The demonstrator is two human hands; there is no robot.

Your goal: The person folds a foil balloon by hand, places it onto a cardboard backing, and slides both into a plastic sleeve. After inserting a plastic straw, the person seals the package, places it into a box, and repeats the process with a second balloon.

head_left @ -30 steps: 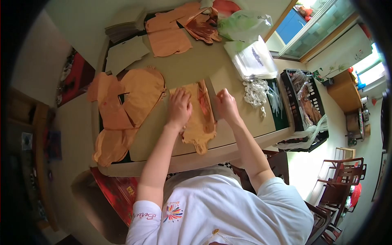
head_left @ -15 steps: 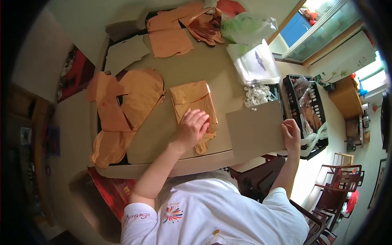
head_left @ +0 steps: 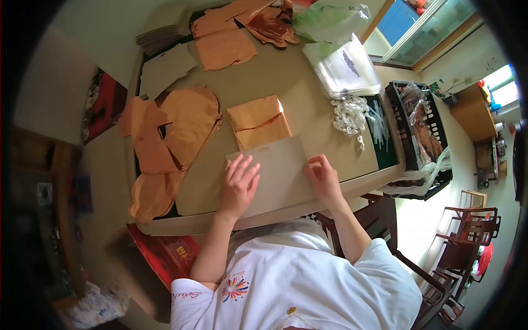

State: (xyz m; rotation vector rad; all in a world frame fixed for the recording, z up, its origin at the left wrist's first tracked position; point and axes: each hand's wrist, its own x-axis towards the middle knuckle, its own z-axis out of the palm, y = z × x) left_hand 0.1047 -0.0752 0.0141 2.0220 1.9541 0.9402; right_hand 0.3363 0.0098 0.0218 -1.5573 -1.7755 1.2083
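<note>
A flat grey card (head_left: 278, 173) with a small hang hole near its far edge lies at the table's near side, in front of my body. It covers the near part of a folded copper-coloured foil balloon (head_left: 258, 118). My left hand (head_left: 237, 187) rests on the card's left side, fingers stretched out and slightly spread. At the right edge, my right hand (head_left: 324, 181) pinches the card between thumb and fingers. Left of the card, more flat copper foil balloons (head_left: 190, 124) lie overlapping.
Toward the back are more copper foil pieces (head_left: 225, 49), grey cards (head_left: 165, 71) and a stack of clear plastic bags (head_left: 344, 69). White plastic clips (head_left: 350, 116) and clear straws (head_left: 378, 124) lie at the right. A black crate (head_left: 399, 121) stands beside the table, near dark wooden chairs (head_left: 467, 231).
My right hand has brought the card leftward, onto the near part of the folded balloon. My left hand has moved off the balloon and onto the card's left side.
</note>
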